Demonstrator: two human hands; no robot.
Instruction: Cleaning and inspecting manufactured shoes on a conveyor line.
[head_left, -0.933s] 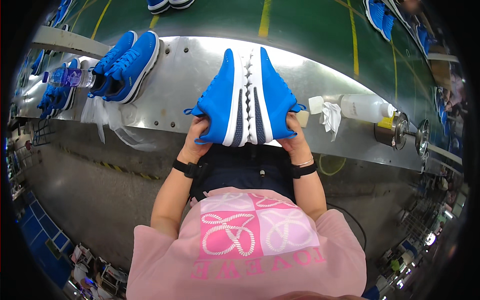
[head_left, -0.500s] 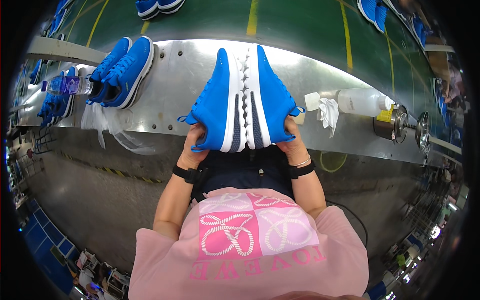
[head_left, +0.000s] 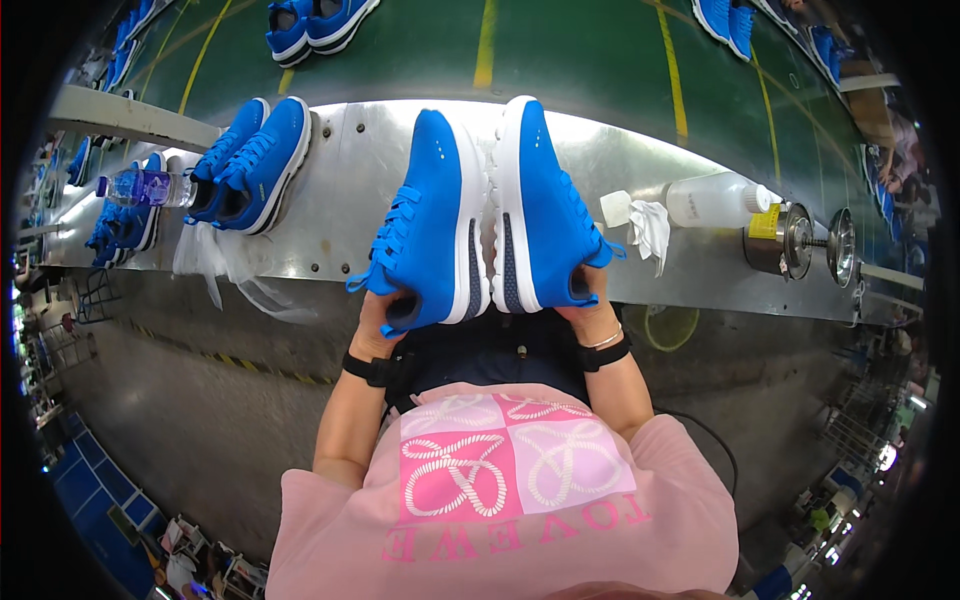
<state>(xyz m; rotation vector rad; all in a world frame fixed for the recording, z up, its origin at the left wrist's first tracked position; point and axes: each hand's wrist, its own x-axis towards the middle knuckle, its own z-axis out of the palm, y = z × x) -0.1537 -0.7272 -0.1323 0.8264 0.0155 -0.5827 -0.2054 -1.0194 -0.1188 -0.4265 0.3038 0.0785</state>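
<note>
Two blue running shoes with white soles are held side by side above the near edge of a metal bench, toes pointing away from me. My left hand (head_left: pixel 377 322) grips the left shoe (head_left: pixel 428 215) at its heel opening, fingers partly hidden inside and behind it. At the heel of the right shoe (head_left: pixel 550 215), my right hand (head_left: pixel 592 310) is closed round the collar. Their soles face each other, close at the heels and slightly apart toward the toes. Both shoes lean outward, the laces of the left one showing.
On the metal bench (head_left: pixel 350 205), another blue pair (head_left: pixel 262 165) stands left beside a water bottle (head_left: pixel 150 188) and clear plastic bags (head_left: pixel 235 270). To the right lie white tissue (head_left: pixel 650 235), a white squeeze bottle (head_left: pixel 712 202) and a metal canister (head_left: pixel 780 240). Beyond runs a green conveyor (head_left: pixel 580 60) carrying shoes.
The two shoes have tilted outward and their toes have parted a little, showing more of the left shoe's laces. Both hands keep their hold. The conveyor and bench sit slightly lower in view.
</note>
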